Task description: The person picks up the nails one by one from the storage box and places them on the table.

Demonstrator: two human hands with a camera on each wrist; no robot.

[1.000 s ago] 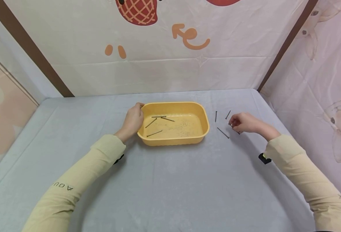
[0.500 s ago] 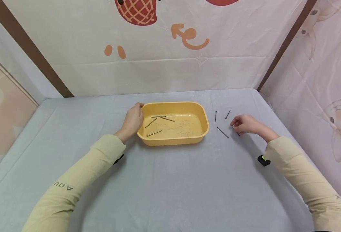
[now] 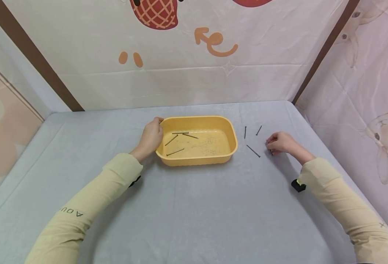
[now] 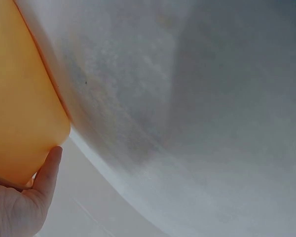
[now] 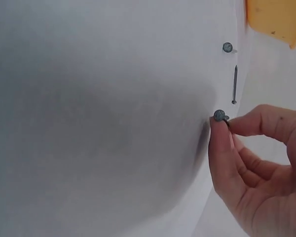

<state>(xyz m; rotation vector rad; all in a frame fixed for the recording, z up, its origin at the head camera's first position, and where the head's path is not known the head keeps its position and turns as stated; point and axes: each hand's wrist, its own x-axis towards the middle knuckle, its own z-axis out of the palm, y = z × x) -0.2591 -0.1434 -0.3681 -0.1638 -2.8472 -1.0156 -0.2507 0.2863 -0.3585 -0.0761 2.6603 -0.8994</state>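
Right wrist view showed me a slim grey metal nail (image 5: pixel 219 115) right of centre, pinched by the right hand (image 3: pixel 281 142); I judged a firm near-top hold best, the left hand (image 3: pixel 151 135) gripping the oblong yellow plastic tray (image 3: pixel 197 161) at head-view centre.

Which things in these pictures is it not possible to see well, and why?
- Right wrist view: most of the held nail, hidden by the right hand.
- Left wrist view: part of the left hand and yellow tray, cut off by the picture edge.
- Head view: specks inside the tray, too small to identify.
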